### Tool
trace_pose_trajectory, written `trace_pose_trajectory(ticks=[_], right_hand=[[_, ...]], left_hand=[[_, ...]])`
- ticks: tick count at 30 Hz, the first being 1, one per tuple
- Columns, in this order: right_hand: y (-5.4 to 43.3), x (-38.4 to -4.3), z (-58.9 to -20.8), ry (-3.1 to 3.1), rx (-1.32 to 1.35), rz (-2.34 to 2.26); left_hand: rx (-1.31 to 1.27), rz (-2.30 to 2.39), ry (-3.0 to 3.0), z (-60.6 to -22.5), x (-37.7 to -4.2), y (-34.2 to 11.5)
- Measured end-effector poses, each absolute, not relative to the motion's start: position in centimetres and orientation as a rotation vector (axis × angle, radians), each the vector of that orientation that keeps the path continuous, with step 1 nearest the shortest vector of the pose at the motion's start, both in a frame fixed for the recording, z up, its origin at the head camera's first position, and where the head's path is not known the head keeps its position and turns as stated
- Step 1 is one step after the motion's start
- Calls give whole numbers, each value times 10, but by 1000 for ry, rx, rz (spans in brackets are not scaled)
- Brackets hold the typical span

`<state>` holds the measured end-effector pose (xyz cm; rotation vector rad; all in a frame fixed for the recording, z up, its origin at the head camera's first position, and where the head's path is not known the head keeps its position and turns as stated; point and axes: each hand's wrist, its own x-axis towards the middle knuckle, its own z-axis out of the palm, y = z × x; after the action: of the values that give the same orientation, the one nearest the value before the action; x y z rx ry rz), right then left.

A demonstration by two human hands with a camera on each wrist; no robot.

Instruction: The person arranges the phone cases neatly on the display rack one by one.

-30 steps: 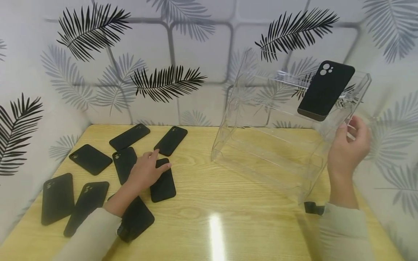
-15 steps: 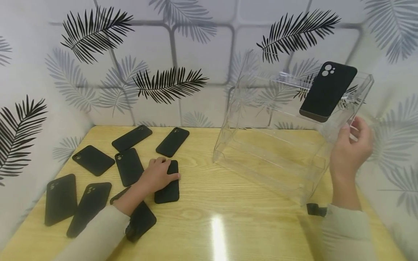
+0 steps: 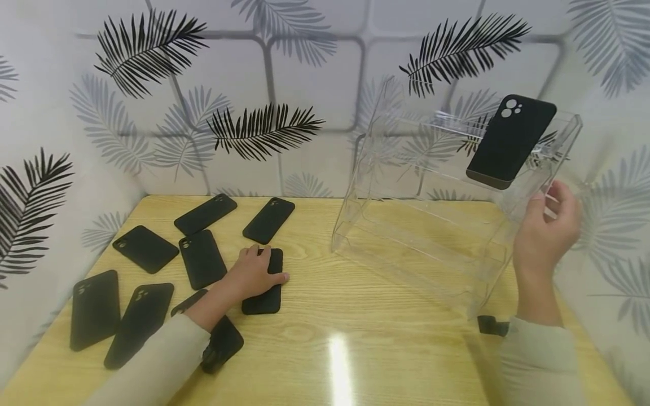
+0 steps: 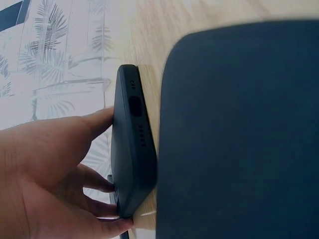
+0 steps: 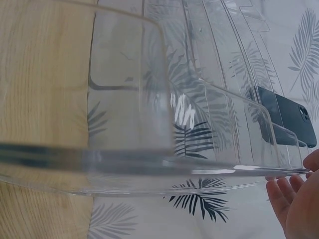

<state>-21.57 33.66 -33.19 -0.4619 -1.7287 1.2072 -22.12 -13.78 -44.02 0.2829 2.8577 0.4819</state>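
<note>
On the worktop (image 3: pixel 355 316), the left hand (image 3: pixel 251 276) curls its fingers around a black phone case (image 3: pixel 264 282); the right hand (image 3: pixel 545 231) grips the clear acrylic rack (image 3: pixel 421 237) by its side wall.

Matt black phone cases (image 3: pixel 202 259); glossy clear plastic rack (image 3: pixel 431 242); smooth, shiny wood-grain table (image 3: pixel 355 338)

Place: a small staged booth, like a phone-accessory display corner.
Table (image 3: pixel 386 349): light wood grain, boxed in by walls on three sides.
Walls (image 3: pixel 315 73): palm-leaf print wallpaper behind and beside the table.
Stock: identical black phone cases (image 3: pixel 144 248) scattered on the table's left part.
Fixture: clear acrylic tiered display rack (image 3: pixel 431 225) on the table's right part.
</note>
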Motion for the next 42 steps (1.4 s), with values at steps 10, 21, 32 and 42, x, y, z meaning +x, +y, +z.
trace_pose_trajectory(ticks=[10, 21, 32, 42], right_hand=[[337, -216, -332, -1718, -452, 1223], [338, -216, -332, -1715, -442, 1211], [339, -216, -333, -1720, -429, 1204], [336, -214, -331, -1723, -418, 1202]], left_hand=[[318, 561, 2961, -441, -220, -130], [341, 792, 3021, -441, -220, -123], [413, 918, 3081, -438, -218, -119], [518, 977, 3169, -423, -219, -110]])
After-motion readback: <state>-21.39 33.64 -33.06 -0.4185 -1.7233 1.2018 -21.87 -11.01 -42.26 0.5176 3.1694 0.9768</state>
